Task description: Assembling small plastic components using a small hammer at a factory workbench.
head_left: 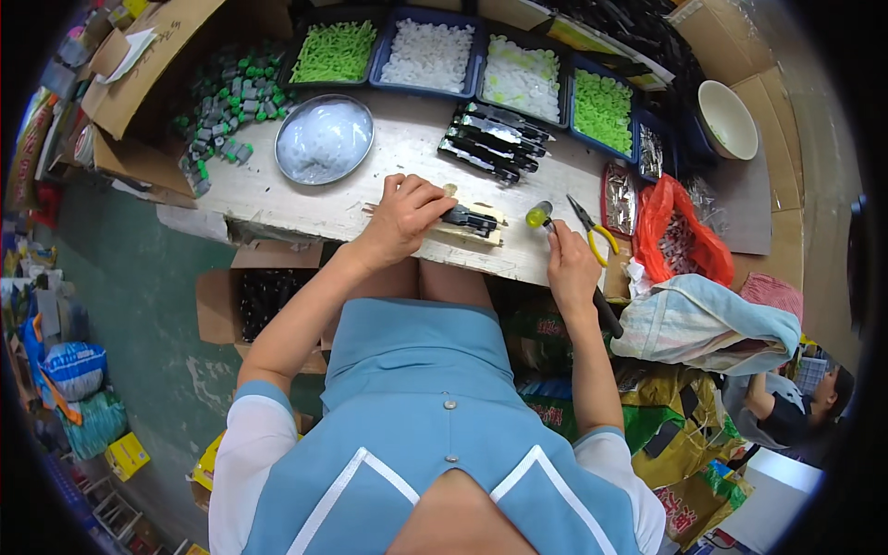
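Observation:
My left hand [405,215] presses down on a small black part [470,220] that lies on a pale wooden block [488,235] at the near edge of the workbench [277,199]. My right hand [571,268] grips a mallet with a yellow-green head [538,215] and a dark handle that sticks out below the fist. The mallet head hovers just right of the block. Beside the mallet lie yellow-handled pliers [594,228].
A row of finished black parts [495,141] lies behind the block. A round metal bowl [325,139] sits at left, near grey-green pieces [227,106]. Blue trays of green [335,52] and white pieces [428,55] line the back. A red bag [680,236] and cloth [708,319] lie right. Another person [786,407] sits lower right.

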`<state>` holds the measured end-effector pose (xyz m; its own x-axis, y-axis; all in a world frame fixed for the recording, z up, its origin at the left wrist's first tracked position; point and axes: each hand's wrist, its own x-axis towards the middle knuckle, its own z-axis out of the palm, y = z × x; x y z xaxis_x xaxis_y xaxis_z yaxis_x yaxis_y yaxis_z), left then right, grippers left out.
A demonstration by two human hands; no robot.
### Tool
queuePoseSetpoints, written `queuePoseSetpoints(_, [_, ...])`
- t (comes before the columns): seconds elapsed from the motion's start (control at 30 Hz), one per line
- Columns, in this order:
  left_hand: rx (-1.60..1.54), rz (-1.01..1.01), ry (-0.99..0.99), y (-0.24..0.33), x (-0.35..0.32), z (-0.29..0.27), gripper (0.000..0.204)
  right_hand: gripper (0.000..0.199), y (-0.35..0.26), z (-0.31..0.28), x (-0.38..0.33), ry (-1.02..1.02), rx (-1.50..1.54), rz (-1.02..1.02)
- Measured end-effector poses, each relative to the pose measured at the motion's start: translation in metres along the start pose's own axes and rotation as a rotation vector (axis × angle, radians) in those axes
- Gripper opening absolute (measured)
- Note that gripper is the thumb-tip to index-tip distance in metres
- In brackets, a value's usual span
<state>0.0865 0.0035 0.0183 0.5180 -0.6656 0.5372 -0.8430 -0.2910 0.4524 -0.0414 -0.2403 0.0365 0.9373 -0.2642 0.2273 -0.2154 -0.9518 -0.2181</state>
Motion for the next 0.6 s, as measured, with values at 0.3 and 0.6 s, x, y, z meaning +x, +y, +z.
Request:
queuePoseSetpoints(0.3, [0.052,0.182,0.112,-0.021,0.091,0.0,0.031,0.019,0.042,-0.009,0.027,0.156,-0.08,0.0])
queuePoseSetpoints(0.6, [0.115,0.172,-0.051,-0.052,0.143,0.039,0.026,0.015,0.05,-0.028,0.07,0.185,-0.028,-0.008])
